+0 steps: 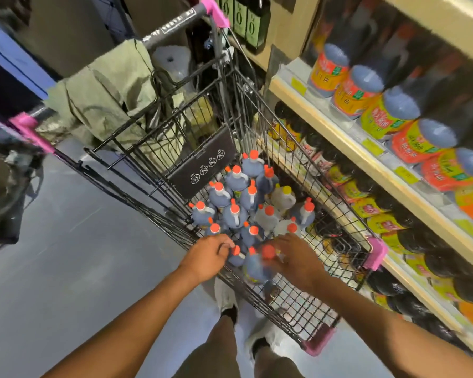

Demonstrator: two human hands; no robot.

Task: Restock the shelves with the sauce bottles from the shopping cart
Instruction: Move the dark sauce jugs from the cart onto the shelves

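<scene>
Head view showed the picking-up step: both hands were down in the near end of the shopping cart (298,304), among the sauce bottles (234,214) that stood packed upright on its wire floor, mostly dark with orange-red caps and a few pale ones among them. The right hand (298,259) had its fingers curled round the neck of the nearest bottle (257,268), which was tilted and smeared by motion, so I judged it to be on its way out. The left hand (206,256) lay with fingers curled against the cap of a neighbouring bottle (236,253); whether it gripped or only touched could not be told. With the cart so full, the task looked to be at an early stage. The next move would call for lifting the bottle clear of the wire rim, turning to the person's right and finding a gap among like bottles to set it upright. The shelves (347,139) ran just beside the cart on that side, lined with shelf stock (380,121) in yellow and orange labels, price tags along the edges. A smooth grey-blue floor (66,241) lay under everything, a green cloth bag (107,99) sat at the cart's far end, and pink corner guards (377,253) capped its frame.
</scene>
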